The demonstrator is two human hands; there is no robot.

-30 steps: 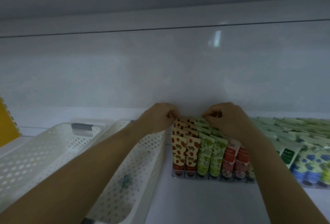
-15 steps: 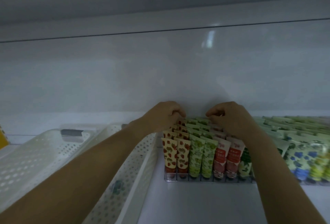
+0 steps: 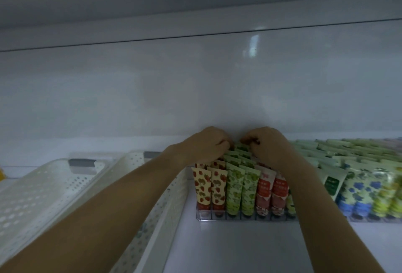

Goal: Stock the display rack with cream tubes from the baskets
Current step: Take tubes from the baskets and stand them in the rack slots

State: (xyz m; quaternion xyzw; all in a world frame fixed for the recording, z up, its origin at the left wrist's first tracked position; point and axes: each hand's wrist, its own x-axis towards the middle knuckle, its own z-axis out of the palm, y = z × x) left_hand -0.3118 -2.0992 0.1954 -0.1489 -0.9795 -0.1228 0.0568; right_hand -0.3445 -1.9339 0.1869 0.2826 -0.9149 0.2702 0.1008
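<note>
Pretty dim, labels hard to read. Pinching the back-row cream tubes [image 3: 241,148] in the clear display rack [image 3: 239,218] with curled left hand [image 3: 208,144] and right hand [image 3: 266,142], fingertips mostly buried. White baskets [image 3: 32,196] partly behind the left forearm [image 3: 113,207]. White shelf [image 3: 228,248], glossy back wall [image 3: 174,88].

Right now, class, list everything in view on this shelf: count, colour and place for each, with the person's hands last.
Display rack: one, clear, shelf centre.
Strawberry-print tubes: two columns, cream and red, rack's left.
Green-print tubes: two columns, green, rack's middle.
Red tubes: two columns, red, right of the green.
Neighbouring tubes: many, pale green, blue-flowered, yellow-green, right of the rack.
Left basket: one, white, shelf's left.
Inner basket: one, white, beside the rack's left.
Left hand: one, back of rack, pinching green-print tube tops.
Right hand: one, same place, pinching too.
</note>
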